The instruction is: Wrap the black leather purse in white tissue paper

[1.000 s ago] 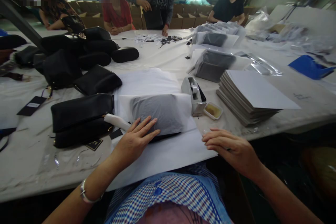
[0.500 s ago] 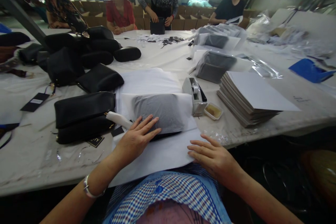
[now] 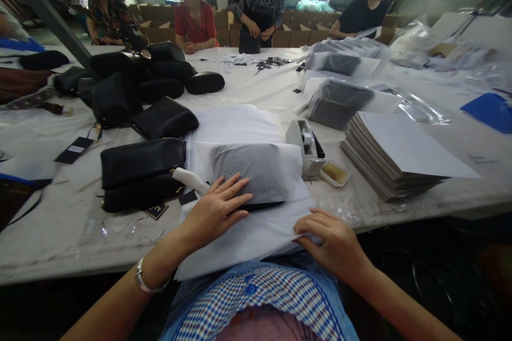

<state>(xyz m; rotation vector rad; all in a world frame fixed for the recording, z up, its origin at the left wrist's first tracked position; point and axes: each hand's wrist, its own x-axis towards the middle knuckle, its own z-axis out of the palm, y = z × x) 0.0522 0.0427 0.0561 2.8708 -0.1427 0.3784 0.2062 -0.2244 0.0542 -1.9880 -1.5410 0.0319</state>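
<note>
In the middle of the table edge, a dark bag (image 3: 264,170) lies under a thin sheet of white tissue paper (image 3: 272,229), its shape showing grey through it. My left hand (image 3: 216,205) rests flat on the covered bag's near left side, fingers spread. On the near right, my right hand (image 3: 334,237) has its thumb and fingers closed on the paper's edge. A white wrapped strip (image 3: 190,178) sticks out on the left. Beside it lies a black handbag (image 3: 142,168) with gold zip pulls.
To the right stand a tape dispenser (image 3: 306,149), a small plastic dish (image 3: 335,173) and a stack of cardboard sheets (image 3: 404,154). Behind them are bagged black bags (image 3: 340,101). More black bags (image 3: 156,69) are piled at left. Several people are across the table.
My right hand's fingers have gone from stretched out to pinched on the paper's edge. My left hand stays on the covered bag. The whole view has shifted slightly.
</note>
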